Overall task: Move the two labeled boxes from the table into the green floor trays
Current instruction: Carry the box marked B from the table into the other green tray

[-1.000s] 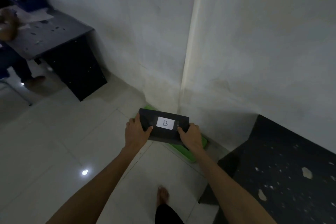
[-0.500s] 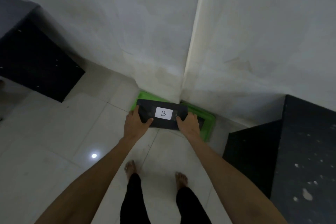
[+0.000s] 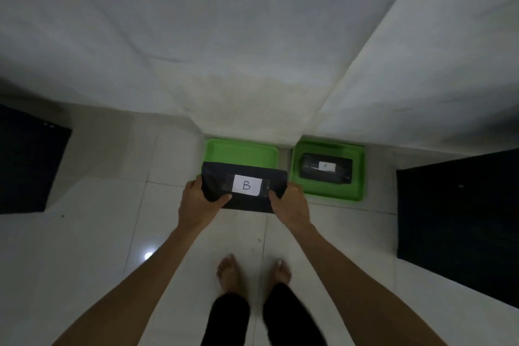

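I hold a flat black box with a white label "B" (image 3: pixel 245 189) in both hands, above the near part of the left green floor tray (image 3: pixel 241 150). My left hand (image 3: pixel 198 202) grips its left end and my right hand (image 3: pixel 290 203) grips its right end. The right green tray (image 3: pixel 356 177) holds a second black box with a white label (image 3: pixel 325 167); its letter is too small to read. Both trays sit on the white tile floor against the wall's base. The box hides the near part of the left tray.
A dark table or cabinet (image 3: pixel 460 219) stands at the right, and another dark piece of furniture (image 3: pixel 28 166) at the left. My bare feet (image 3: pixel 252 275) are on the tiles below the box. The white wall corner rises just behind the trays.
The view has tilted down and come closer to the corner. The right tray with its box has come into sight. The box "B" stays held in both hands over the left tray.
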`<act>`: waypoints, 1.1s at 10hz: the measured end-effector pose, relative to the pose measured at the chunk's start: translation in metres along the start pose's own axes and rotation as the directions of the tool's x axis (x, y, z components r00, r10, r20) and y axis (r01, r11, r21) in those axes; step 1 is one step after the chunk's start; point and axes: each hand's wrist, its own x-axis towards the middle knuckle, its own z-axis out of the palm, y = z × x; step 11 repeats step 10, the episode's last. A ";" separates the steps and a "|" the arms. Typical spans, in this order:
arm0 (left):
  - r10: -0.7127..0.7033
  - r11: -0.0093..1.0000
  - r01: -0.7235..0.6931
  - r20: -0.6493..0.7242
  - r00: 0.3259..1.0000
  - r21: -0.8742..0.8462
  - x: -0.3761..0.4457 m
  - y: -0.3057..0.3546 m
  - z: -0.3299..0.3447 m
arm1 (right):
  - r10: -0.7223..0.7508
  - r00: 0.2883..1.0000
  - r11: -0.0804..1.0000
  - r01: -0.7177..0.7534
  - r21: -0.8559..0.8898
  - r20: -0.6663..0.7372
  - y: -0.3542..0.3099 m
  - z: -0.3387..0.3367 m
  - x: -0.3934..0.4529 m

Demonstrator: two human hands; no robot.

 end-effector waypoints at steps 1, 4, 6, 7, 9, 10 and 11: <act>0.071 0.997 -0.071 -0.024 0.997 0.017 0.080 -0.042 0.026 | -0.038 0.999 0.999 0.038 -0.018 -0.016 0.008 0.064 0.078; 0.197 0.980 -0.196 0.034 0.980 -0.024 0.267 -0.144 0.138 | -0.008 0.994 0.987 0.026 0.160 -0.113 0.045 0.195 0.279; 0.244 0.970 -0.243 0.029 0.969 -0.021 0.319 -0.181 0.193 | 0.010 0.987 0.987 0.017 0.163 -0.159 0.065 0.236 0.345; 0.208 0.978 -0.208 0.019 0.978 0.006 0.327 -0.197 0.203 | -0.021 0.992 0.991 0.038 0.132 -0.128 0.070 0.247 0.352; 0.180 0.966 -0.178 0.004 0.984 0.185 0.320 -0.191 0.201 | -0.072 0.994 0.997 0.071 -0.024 -0.082 0.062 0.239 0.335; 0.217 0.945 -0.211 0.001 0.976 0.250 0.305 -0.169 0.190 | -0.124 0.988 0.987 0.114 -0.109 -0.088 0.050 0.220 0.315; 0.217 0.945 -0.211 0.001 0.976 0.250 0.305 -0.169 0.190 | -0.124 0.988 0.987 0.114 -0.109 -0.088 0.050 0.220 0.315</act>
